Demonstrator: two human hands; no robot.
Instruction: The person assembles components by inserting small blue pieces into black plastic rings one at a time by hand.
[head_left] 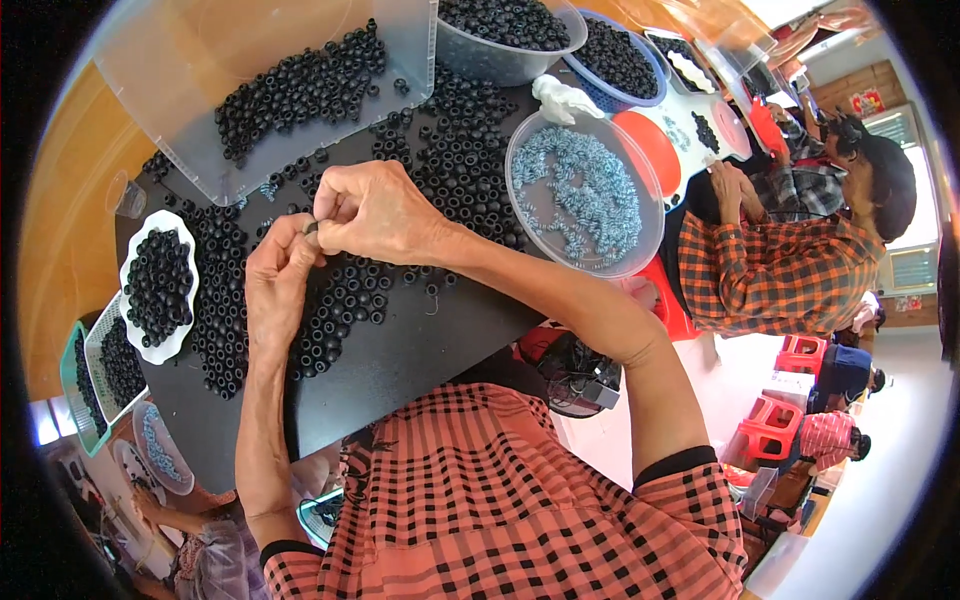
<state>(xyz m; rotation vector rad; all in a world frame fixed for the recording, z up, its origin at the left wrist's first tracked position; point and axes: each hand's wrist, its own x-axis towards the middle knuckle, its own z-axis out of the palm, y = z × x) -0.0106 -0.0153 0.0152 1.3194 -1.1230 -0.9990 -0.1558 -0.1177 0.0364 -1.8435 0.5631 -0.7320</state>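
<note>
Among black bead-like parts (pixel 462 160), a clear bin (pixel 180 90), scalloped dish (pixel 160 353) and round tub (pixel 650 200), left hand (pixel 275 285) and right hand (pixel 378 215) pinch a dark piece (pixel 312 228).

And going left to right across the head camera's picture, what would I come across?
Teal basket, scalloped white dish of black beads, the person's left hand, their right hand, round clear tub of blue coil-like pieces, a co-worker's orange-and-black checked shirt.
</note>
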